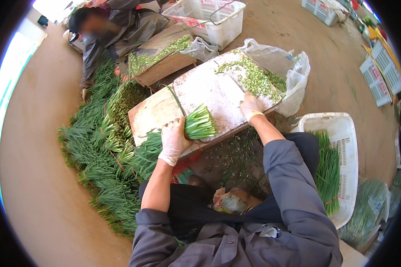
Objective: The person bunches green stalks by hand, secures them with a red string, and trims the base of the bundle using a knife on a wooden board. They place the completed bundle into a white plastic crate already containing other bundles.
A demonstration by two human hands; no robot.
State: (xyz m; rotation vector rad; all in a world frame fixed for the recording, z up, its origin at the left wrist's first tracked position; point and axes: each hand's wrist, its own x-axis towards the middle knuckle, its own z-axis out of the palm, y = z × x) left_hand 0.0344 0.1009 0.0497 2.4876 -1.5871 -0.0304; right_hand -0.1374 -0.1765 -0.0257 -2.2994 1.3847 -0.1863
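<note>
My left hand (174, 139), in a thin white glove, is closed around a bunch of garlic chives (200, 122) lying across the low wooden board (153, 111). The pale cut ends point right, and the long green leaves trail off to the left. On the board's right side my right hand (251, 107), also gloved, grips a broad-bladed knife (231, 91). Its pale blade lies almost flat and blends with the whitish board; the handle is hidden in my fist. Chopped stem ends (258, 80) are heaped beyond the knife, by a clear plastic bag (298, 73) at the board's far edge.
Bundled chives (93, 147) are piled on the floor at left. A white basket (349, 164) of chives (327, 173) stands at right. Across from me a co-worker (107, 35) bends beside another board (165, 66). A white crate (229, 26) stands behind it.
</note>
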